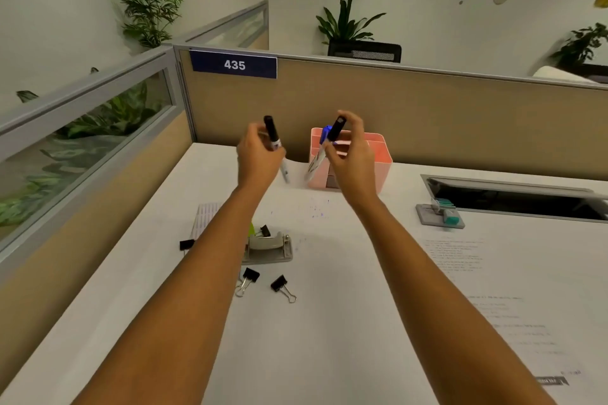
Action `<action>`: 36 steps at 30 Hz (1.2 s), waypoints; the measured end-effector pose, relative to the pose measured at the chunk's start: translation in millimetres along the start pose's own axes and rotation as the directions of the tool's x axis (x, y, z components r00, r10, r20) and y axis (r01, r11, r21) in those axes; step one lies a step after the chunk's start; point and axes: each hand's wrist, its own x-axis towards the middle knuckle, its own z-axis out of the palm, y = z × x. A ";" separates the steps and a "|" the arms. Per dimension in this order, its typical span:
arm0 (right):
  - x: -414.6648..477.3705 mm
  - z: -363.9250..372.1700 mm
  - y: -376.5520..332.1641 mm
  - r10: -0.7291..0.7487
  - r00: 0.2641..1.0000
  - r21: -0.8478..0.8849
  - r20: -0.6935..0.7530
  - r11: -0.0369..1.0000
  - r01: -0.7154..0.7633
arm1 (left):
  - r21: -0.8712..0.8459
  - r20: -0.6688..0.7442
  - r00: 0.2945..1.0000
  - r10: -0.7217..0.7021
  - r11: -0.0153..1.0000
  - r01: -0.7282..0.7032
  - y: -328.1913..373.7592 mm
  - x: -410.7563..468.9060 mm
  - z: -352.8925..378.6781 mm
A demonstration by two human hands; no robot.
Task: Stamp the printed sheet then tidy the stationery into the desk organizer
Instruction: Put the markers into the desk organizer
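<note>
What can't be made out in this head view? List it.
- Printed sheet: text too small and faint to read; the right edge cuts it off.
- Pink desk organizer: its contents are hidden by its walls and the right hand.
- Marker in the left hand: label blurred, barrel partly covered by fingers.
- Hole punch: left part hidden by the left forearm.

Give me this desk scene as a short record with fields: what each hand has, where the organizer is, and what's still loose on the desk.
left hand: holds a black-capped marker, cap up
right hand: holds a black-capped marker, tilted, in front of the organizer
organizer: pink, at the back of the desk against the partition; a blue pen cap shows at its left
loose on desk: hole punch, four binder clips, e.g., stamp
printed sheet: flat, on the right
</note>
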 end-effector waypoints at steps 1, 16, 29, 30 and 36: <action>12.8 -1.3 1.7 -0.011 0.999 -0.001 -0.045 1.000 0.011 | -0.019 0.029 0.999 0.031 0.999 -0.030 7.9 7.8 10.1; 123.5 27.6 54.4 -0.032 0.992 -0.137 -0.121 0.990 0.015 | 0.056 0.165 0.984 0.068 0.995 -0.078 -13.0 80.0 117.6; 152.9 46.9 74.6 -0.050 0.999 -0.285 -0.009 0.957 0.045 | 0.068 0.199 0.971 0.132 0.987 -0.148 -27.0 88.9 125.6; 153.0 49.9 77.7 -0.064 0.998 -0.318 0.027 0.946 0.069 | 0.078 0.206 0.969 0.133 0.985 -0.152 -31.3 87.0 127.0; 152.5 61.8 92.5 -0.016 0.986 -0.446 0.165 0.890 0.089 | 0.099 0.213 0.973 0.083 0.989 -0.106 -45.3 80.5 133.4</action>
